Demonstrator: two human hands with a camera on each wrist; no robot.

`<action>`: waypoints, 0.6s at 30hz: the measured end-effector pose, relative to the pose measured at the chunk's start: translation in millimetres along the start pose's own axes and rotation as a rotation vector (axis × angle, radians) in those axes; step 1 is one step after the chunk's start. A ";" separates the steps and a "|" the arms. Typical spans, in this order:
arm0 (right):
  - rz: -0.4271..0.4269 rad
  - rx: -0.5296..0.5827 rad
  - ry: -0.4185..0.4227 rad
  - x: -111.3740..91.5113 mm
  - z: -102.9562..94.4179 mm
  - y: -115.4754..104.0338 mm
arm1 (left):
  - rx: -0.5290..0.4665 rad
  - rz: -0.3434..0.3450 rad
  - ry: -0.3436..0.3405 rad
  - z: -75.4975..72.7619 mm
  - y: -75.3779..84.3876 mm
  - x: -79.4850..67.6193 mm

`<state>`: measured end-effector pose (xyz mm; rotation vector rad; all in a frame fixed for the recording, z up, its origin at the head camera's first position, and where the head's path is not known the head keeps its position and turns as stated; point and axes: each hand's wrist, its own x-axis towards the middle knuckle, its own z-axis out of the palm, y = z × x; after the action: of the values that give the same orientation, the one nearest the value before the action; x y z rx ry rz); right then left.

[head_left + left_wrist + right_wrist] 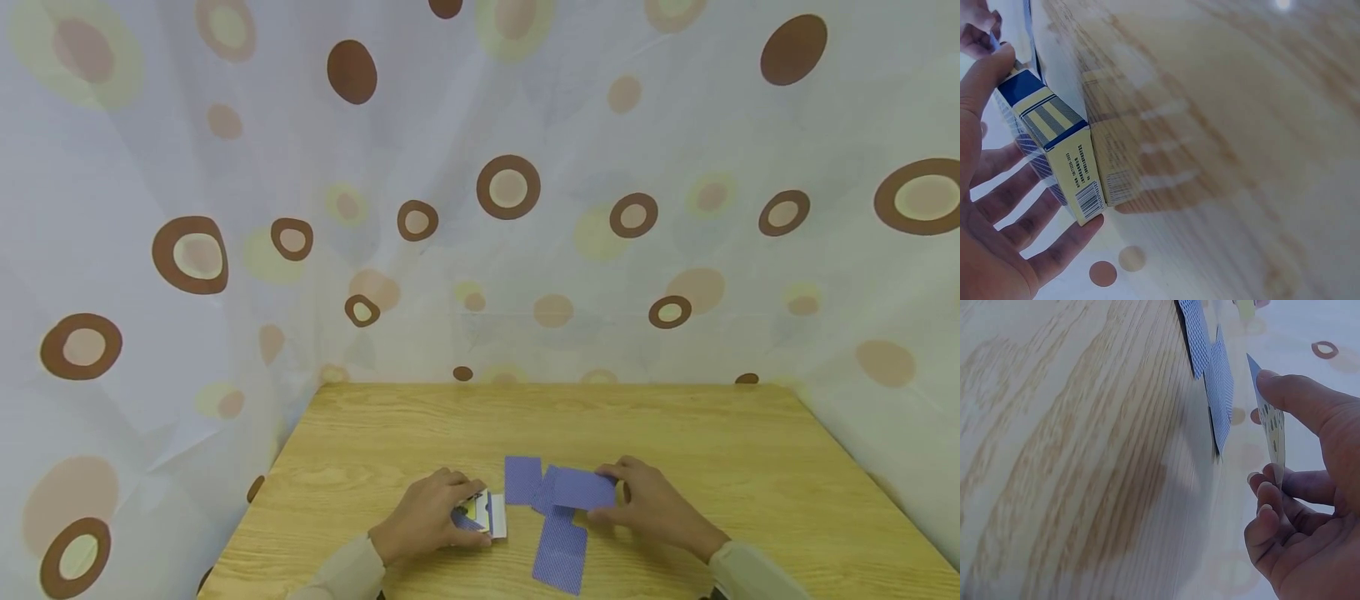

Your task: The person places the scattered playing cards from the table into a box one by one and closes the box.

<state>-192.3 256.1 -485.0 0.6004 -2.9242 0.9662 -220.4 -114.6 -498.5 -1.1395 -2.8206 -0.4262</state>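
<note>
My left hand [423,518] grips a playing card box [483,510] on the table, thumb on one side and fingers on the other. The box's cream side with a barcode [1090,199] shows in the left wrist view, and its white end flap [498,515] points right. To the right, my right hand [660,507] pinches a blue-backed playing card [585,489] between thumb and fingers; printed pips show on its face [1274,431] in the right wrist view. Beneath and beside it, blue-backed cards lie face down, one upper left [522,480] and one lower [561,554], with another partly covered.
The wooden table [420,417] extends behind and to both sides of the hands. A white curtain-like sheet [450,267] with brown and beige dots stands along the back and sides.
</note>
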 end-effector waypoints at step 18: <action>-0.033 0.004 -0.013 12.3 8.4 -10.3 | -0.013 0.002 0.011 1.3 -1.8 -0.1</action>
<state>-199.1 239.3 -484.4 0.6549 -2.9141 0.9694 -221.6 -115.5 -500.2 -1.1391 -2.8112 -0.4492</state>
